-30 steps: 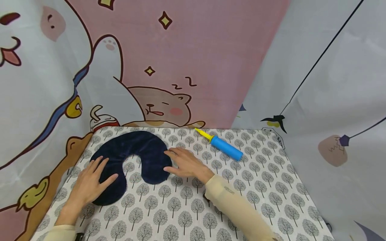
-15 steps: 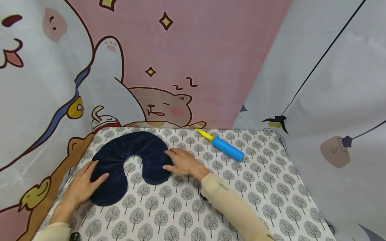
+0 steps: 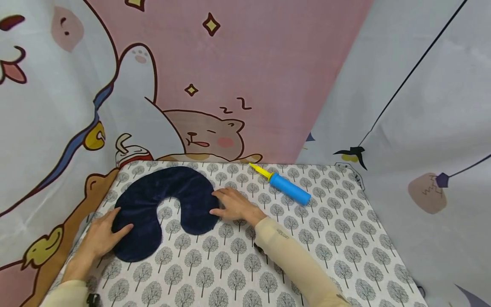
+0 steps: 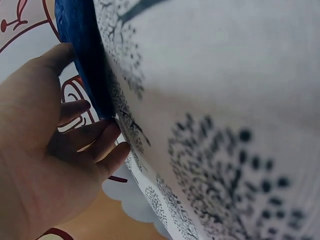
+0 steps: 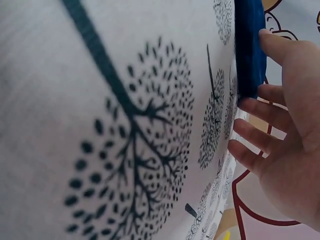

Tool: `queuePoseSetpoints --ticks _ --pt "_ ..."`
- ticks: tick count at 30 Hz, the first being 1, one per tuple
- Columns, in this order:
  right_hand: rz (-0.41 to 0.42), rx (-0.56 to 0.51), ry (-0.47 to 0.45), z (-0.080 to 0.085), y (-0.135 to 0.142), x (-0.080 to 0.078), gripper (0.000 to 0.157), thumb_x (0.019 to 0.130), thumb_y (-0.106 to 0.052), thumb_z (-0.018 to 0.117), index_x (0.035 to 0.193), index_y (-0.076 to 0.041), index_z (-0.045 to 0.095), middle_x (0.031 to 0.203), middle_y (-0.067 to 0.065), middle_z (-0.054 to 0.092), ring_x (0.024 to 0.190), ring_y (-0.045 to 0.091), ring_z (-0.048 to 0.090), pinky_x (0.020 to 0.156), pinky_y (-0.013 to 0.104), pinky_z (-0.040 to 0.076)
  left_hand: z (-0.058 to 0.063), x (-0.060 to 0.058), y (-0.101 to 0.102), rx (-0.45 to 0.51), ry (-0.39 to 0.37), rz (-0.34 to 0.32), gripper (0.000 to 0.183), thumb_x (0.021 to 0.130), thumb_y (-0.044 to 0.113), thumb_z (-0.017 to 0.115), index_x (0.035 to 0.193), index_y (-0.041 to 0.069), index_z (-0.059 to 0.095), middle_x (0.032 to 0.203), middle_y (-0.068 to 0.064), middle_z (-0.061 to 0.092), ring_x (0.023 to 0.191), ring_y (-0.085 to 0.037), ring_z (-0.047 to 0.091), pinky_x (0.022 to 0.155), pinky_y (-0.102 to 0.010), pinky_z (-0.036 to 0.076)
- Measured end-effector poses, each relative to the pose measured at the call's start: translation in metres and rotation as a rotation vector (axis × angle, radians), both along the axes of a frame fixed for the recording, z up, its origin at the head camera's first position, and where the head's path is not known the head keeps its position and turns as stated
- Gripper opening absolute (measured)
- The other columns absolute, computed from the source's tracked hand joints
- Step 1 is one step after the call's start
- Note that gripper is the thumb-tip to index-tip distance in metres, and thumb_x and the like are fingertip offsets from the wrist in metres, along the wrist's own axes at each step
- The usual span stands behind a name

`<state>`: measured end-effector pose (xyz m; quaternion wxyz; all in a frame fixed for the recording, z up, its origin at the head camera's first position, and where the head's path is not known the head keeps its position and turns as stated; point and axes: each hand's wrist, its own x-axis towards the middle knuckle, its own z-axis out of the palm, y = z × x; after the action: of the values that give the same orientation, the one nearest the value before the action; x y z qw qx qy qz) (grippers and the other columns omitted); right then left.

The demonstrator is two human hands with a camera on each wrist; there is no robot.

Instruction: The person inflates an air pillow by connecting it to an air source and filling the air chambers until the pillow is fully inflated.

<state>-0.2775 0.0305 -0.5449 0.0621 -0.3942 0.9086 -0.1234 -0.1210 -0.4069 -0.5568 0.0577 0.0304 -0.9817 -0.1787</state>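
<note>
At left on the desk (image 3: 215, 279), left grip (image 3: 100, 234) and right grip (image 3: 233, 205), both loose, flank and touch a navy U-shaped pillow (image 3: 170, 184).

Open tree-print cloth (image 3: 207, 277) before navy pillow (image 3: 168, 183), blue pump (image 3: 289, 189) obstructing its right, backdrop (image 3: 276, 76) behind

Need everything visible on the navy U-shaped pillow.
The navy U-shaped pillow looks like soft, velvety fabric, with shallow creases around the inner curve. It has a broad curved back and two rounded ends, with the gap between them facing the person. It lies flat on the left part of the tree-print cloth, turned slightly so its left end sits nearer the person. The left hand touches its left outer edge and the right hand its right. Filling and underside aren't visible.
</note>
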Motion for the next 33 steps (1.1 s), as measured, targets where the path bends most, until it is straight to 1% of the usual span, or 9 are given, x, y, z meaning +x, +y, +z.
queuePoseSetpoints --ticks 5,10,13,16,17,20,23,27,33 --pt "0.020 -0.012 0.028 -0.001 -0.002 -0.005 0.071 0.109 -0.056 0.073 0.163 -0.012 0.059 0.166 0.010 0.063 0.155 0.031 0.058 0.135 0.047 0.041 0.001 -0.002 -0.003 0.019 -0.001 -0.002 0.090 0.098 0.035 0.085 0.158 -0.019 0.045 0.156 -0.054 0.044 0.138 -0.078 0.044 0.114 -0.086 0.039" --pt "-0.004 -0.086 -0.010 -0.002 -0.006 -0.009 0.065 0.107 -0.045 0.079 0.159 -0.009 0.063 0.162 0.011 0.066 0.151 0.030 0.062 0.129 0.042 0.049 0.007 -0.007 -0.006 0.052 -0.030 -0.007 0.087 0.101 0.029 0.084 0.159 -0.021 0.043 0.155 -0.055 0.044 0.137 -0.076 0.046 0.112 -0.084 0.042" --pt "-0.009 -0.131 -0.036 -0.002 -0.008 -0.009 0.061 0.106 -0.038 0.081 0.156 -0.006 0.065 0.159 0.013 0.069 0.150 0.031 0.064 0.128 0.042 0.051 0.009 -0.010 -0.008 0.053 -0.008 -0.001 0.079 0.102 0.023 0.082 0.156 -0.021 0.046 0.141 -0.052 0.057 0.125 -0.070 0.059 0.103 -0.081 0.048" --pt "-0.019 -0.162 -0.053 -0.003 -0.010 -0.009 0.057 0.106 -0.034 0.082 0.153 -0.004 0.068 0.152 0.014 0.074 0.142 0.030 0.069 0.123 0.041 0.054 0.010 -0.012 -0.010 0.046 0.030 -0.008 0.069 0.100 0.018 0.083 0.149 -0.021 0.053 0.115 -0.041 0.071 0.102 -0.057 0.070 0.092 -0.074 0.053" --pt "-0.028 -0.171 -0.058 -0.003 -0.011 -0.010 0.056 0.105 -0.033 0.083 0.151 -0.005 0.069 0.149 0.013 0.075 0.138 0.028 0.072 0.120 0.040 0.057 0.010 -0.013 -0.011 0.041 0.041 -0.015 0.066 0.099 0.018 0.083 0.145 -0.020 0.056 0.104 -0.035 0.072 0.093 -0.051 0.071 0.088 -0.071 0.054" --pt "-0.059 -0.220 -0.088 -0.005 -0.014 -0.010 0.050 0.104 -0.029 0.085 0.146 -0.004 0.073 0.134 0.012 0.081 0.122 0.023 0.077 0.108 0.036 0.062 0.008 -0.013 -0.014 0.029 0.060 -0.033 0.061 0.097 0.016 0.086 0.139 -0.020 0.061 0.091 -0.023 0.074 0.083 -0.039 0.072 0.084 -0.067 0.055" --pt "-0.092 -0.275 -0.122 -0.006 -0.017 -0.010 0.043 0.103 -0.024 0.086 0.140 -0.004 0.076 0.121 0.010 0.084 0.109 0.019 0.079 0.097 0.030 0.064 0.007 -0.013 -0.015 0.045 0.051 -0.031 0.059 0.098 0.015 0.086 0.139 -0.020 0.061 0.092 -0.025 0.077 0.083 -0.040 0.074 0.085 -0.068 0.055" --pt "-0.136 -0.348 -0.191 -0.006 -0.020 -0.010 0.035 0.102 -0.016 0.085 0.134 -0.003 0.077 0.113 0.008 0.084 0.102 0.016 0.078 0.091 0.026 0.063 0.008 -0.011 -0.016 0.101 0.039 -0.007 0.056 0.099 0.013 0.087 0.140 -0.017 0.062 0.108 -0.037 0.078 0.093 -0.049 0.079 0.087 -0.069 0.058" --pt "-0.203 -0.441 -0.247 -0.003 -0.024 -0.008 0.025 0.101 -0.009 0.084 0.124 -0.001 0.080 0.106 0.008 0.082 0.095 0.012 0.073 0.086 0.022 0.060 0.004 -0.010 -0.015 0.109 0.103 0.014 0.038 0.096 0.011 0.090 0.121 -0.012 0.073 0.107 -0.034 0.080 0.092 -0.047 0.080 0.074 -0.043 0.061"
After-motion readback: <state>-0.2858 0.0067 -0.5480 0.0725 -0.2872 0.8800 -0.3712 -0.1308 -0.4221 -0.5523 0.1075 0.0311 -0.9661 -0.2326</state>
